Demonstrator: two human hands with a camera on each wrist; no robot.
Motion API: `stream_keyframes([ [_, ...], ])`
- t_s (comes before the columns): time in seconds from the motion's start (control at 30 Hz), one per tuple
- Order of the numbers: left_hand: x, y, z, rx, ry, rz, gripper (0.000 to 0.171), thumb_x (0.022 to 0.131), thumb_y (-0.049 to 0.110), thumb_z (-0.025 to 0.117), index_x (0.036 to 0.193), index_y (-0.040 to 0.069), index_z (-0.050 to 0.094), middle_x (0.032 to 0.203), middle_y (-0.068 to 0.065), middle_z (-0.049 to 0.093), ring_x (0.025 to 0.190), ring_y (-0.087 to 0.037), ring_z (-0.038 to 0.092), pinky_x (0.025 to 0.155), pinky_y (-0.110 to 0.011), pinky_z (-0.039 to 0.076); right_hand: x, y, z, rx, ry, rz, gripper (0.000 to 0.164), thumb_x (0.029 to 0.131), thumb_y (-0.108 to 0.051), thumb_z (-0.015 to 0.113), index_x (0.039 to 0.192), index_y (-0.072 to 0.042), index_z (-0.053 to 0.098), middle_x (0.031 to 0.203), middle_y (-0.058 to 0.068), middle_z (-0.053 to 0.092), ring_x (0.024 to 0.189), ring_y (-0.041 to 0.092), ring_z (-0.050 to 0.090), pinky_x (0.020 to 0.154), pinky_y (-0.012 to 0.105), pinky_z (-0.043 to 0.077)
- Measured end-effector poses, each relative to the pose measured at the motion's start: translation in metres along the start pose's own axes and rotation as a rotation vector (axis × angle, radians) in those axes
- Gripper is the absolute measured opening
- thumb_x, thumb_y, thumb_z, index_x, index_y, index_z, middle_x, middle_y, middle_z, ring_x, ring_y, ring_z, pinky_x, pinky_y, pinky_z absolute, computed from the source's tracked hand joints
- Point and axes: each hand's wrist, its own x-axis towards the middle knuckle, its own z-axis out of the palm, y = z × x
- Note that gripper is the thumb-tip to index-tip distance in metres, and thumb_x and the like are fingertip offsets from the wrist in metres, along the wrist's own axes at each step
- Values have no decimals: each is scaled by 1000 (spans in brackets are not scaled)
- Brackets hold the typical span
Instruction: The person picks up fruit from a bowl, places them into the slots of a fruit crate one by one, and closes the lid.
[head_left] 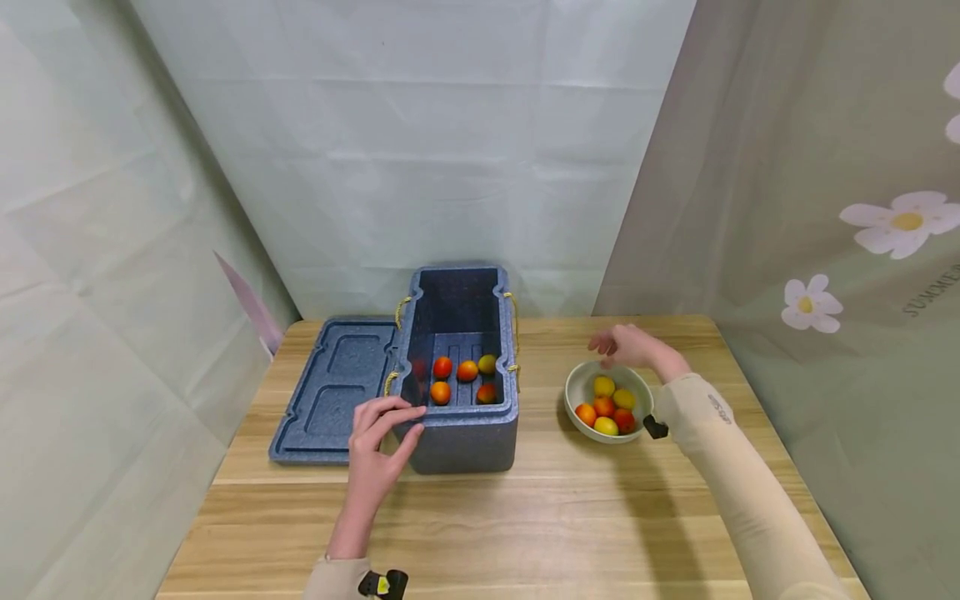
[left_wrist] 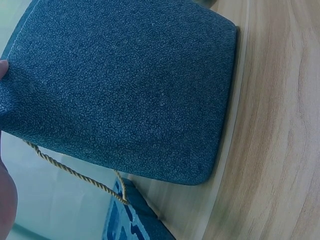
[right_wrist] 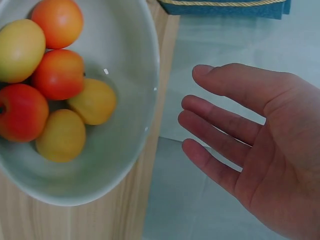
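Observation:
A blue speckled foam box (head_left: 465, 446) stands uncovered, with several small red, orange and yellow fruits (head_left: 467, 371) on its floor. My left hand (head_left: 377, 446) holds the box's near left corner, fingers at the rim and thumb against the outer wall; the left wrist view shows mostly that wall. To the right, a pale round bowl (head_left: 576, 387) contains several more red, orange and yellow fruits (right_wrist: 59, 75). Over the bowl's far edge hovers my right hand (head_left: 630, 346), its fingers (right_wrist: 220, 125) spread loosely with nothing between them, apart from the fruits.
The box's blue lid (head_left: 333, 392) lies flat on the wooden table (head_left: 555, 517), left of the box. Yellow rope handles (head_left: 514, 333) hang along the box's sides. Pale curtains (head_left: 450, 167) enclose the table at the back and both sides.

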Motion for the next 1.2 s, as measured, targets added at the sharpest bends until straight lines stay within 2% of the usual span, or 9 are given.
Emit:
stream_keyframes([
  [0.33,0,-1,1,0,0,4,30,73,-2,81,101,11,78,101,-10,66,104,-22,51,98,-25,33,0,11,15,2,-20,8,36,87,-3,67,123,-3,66,116,19,69,107,31,63,97,50,49],
  [0.6,0,-1,2,-6,12,32,36,66,-10,81,98,6,78,99,-15,66,101,-26,51,98,-25,33,-2,12,24,17,-39,-11,35,86,-1,68,120,-1,67,118,21,69,109,36,63,95,50,52],
  [0.9,0,-2,1,0,11,28,36,65,-11,80,97,5,77,98,-16,65,101,-26,50,97,-25,32,-1,17,39,72,-60,65,41,85,1,68,126,1,65,128,21,66,120,38,61,104,51,47],
  [1.2,1,1,0,-6,-2,26,29,74,-2,80,101,10,78,101,-12,66,103,-22,50,97,-25,33,2,20,50,-3,-90,94,36,81,-4,73,117,-6,72,117,15,71,102,27,61,100,51,47],
])
